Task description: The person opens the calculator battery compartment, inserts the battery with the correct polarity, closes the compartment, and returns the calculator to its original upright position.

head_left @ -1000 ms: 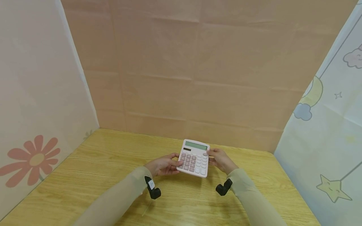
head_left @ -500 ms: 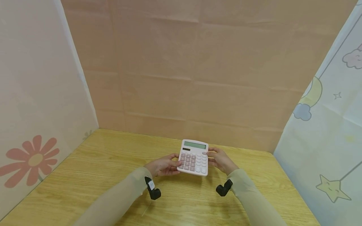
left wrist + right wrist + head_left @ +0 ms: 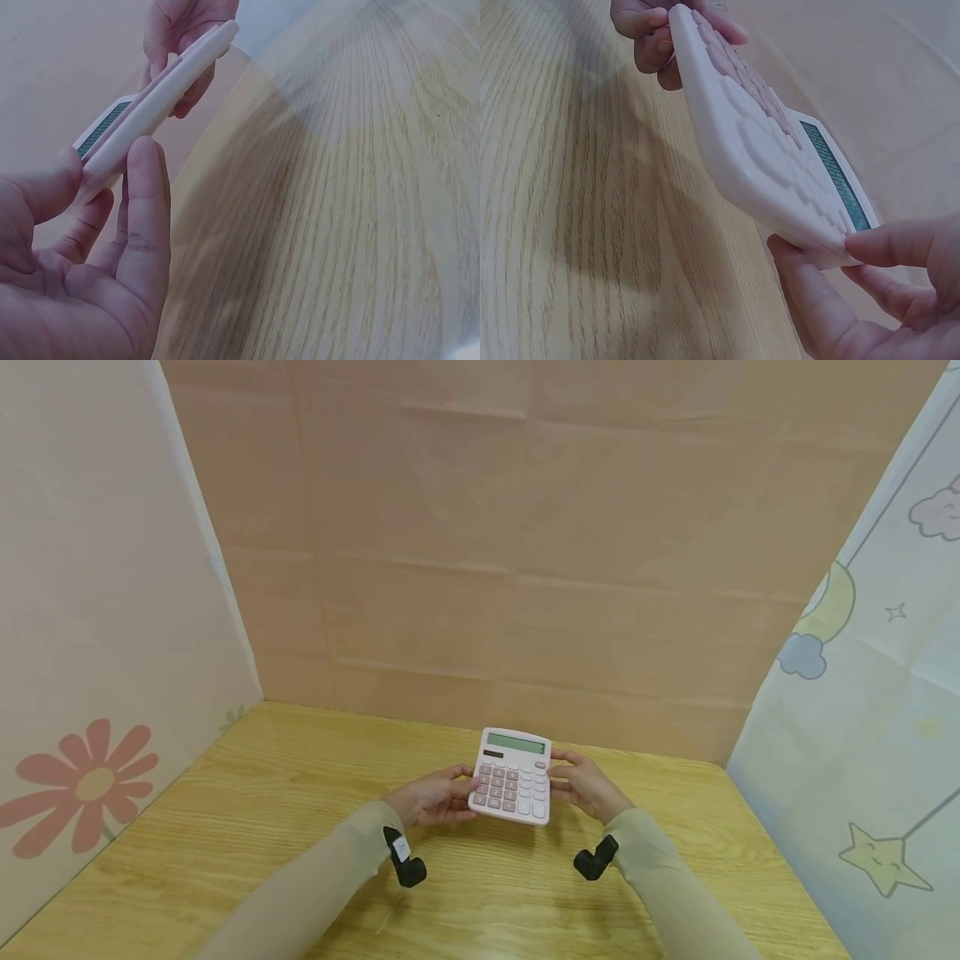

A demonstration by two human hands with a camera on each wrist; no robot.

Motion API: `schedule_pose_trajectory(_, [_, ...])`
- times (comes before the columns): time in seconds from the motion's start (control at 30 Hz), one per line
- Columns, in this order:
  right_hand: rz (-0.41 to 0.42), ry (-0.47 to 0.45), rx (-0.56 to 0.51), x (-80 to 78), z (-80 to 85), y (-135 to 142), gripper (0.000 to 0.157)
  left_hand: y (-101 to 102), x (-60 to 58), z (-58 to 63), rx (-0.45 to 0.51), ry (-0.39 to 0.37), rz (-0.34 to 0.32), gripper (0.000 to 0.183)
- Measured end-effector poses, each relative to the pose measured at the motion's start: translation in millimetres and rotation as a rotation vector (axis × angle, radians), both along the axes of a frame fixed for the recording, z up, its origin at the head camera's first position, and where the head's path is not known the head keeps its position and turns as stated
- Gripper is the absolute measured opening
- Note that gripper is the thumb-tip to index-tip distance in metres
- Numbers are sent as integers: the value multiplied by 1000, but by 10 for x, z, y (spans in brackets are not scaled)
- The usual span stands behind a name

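Observation:
A pale pink calculator (image 3: pixel 512 777) with darker pink number keys and a grey-green display is held up over the table, tilted so its face shows in the head view. My left hand (image 3: pixel 435 797) pinches its left edge, thumb on the front and fingers behind. On the opposite side, my right hand (image 3: pixel 588 785) grips the edge close to the display, thumb on the face and fingers beneath. In the right wrist view, the calculator (image 3: pixel 742 142) stands clear of the wood, its shadow below. The left wrist view shows the calculator's (image 3: pixel 150 109) thin side between both hands.
The wooden table (image 3: pixel 315 877) spreads under both arms. A plain tan backdrop (image 3: pixel 487 568) stands along its far edge. To the left is a panel with a red flower (image 3: pixel 93 785), and on the right one with a yellow star (image 3: pixel 887 860). Black wrist cameras sit on both sleeves.
The calculator has shifted slightly left and turned a little more upright. The left thumb has moved back toward its edge. Both arms have stayed nearly still.

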State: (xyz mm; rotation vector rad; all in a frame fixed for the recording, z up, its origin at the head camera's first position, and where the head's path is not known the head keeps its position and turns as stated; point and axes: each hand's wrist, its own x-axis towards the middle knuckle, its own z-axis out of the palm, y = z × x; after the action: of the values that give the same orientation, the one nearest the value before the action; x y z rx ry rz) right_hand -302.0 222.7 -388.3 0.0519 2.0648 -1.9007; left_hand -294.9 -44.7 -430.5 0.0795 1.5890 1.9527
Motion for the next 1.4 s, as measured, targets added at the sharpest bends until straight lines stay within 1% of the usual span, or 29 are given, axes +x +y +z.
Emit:
schedule_pose_trajectory(0.1, [4,-23,10,4,7,3,55,-4,-1,-3,-3,8,-3,17])
schedule_pose_trajectory(0.2, [-5,-44,40,9,5,-1,57,-6,3,0,-9,12,0,13])
schedule_pose_trajectory(0.3, [-18,-53,71,11,3,-12,57,-4,2,-1,-18,8,13,13])
schedule_pose_trajectory(0.4, [-13,-55,85,12,1,-18,57,0,-9,-3,-28,4,25,14])
schedule_pose_trajectory(0.6, [-6,-53,88,3,-5,-26,57,2,-11,10,-53,10,29,16])
schedule_pose_trajectory(0.7, [-4,-50,73,-3,-12,-30,57,1,-5,19,-63,7,36,16])
schedule_pose_trajectory(0.87, [-1,-33,56,-6,-36,-41,52,-2,1,22,-68,3,49,14])
schedule_pose_trajectory(1.13, [-36,-29,45,-1,-50,-55,39,1,1,15,-85,-3,63,18])
schedule_pose_trajectory(1.4, [-44,-22,84,-4,-51,-52,39,24,1,7,-136,-14,89,21])
